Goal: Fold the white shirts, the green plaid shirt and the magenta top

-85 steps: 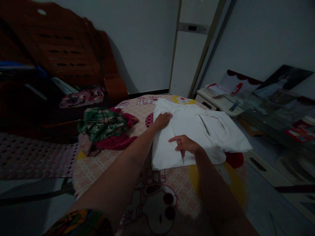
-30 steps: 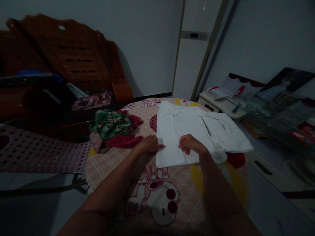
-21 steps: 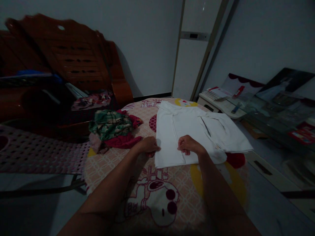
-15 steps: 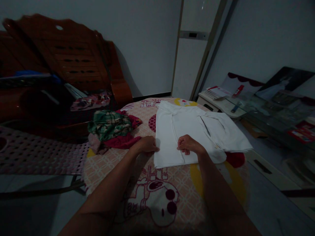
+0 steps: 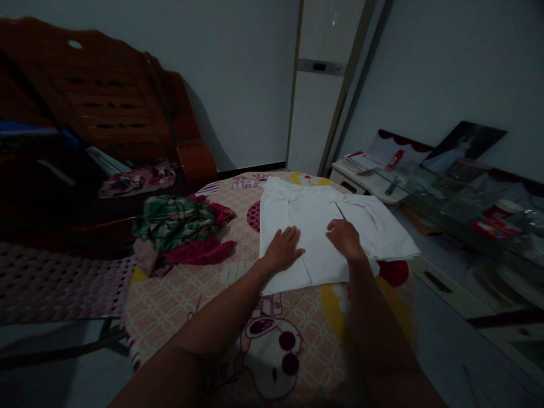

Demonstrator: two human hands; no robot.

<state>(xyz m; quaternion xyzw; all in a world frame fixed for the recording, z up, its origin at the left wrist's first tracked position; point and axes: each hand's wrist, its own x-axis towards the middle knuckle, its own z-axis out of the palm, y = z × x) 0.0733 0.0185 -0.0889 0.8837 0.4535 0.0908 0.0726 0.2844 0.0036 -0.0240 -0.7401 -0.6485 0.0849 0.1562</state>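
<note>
We're now laying the left hand [image 5: 283,249] flat, fingers spread, on the white garment [image 5: 313,224] on the bench [image 5: 161,300], no longer at its edge; we're curling the right hand [image 5: 345,237] near the dark slit [image 5: 340,211], its grip unclear, seemingly shifting our handling inward.

I see the garment [image 5: 308,212] lying on the table [image 5: 170,303], right of a pile of clothes [image 5: 178,221]. The left hand [image 5: 283,249] rests on the garment's left part; the right hand [image 5: 345,239] is farther right, on or just above it, I can't tell which. Left of the table is a chair [image 5: 63,277], with a bench [image 5: 106,102] behind. An air conditioner [image 5: 317,113] stands behind the table; to its right, papers [image 5: 359,161] lie on a cabinet [image 5: 378,184].
</note>
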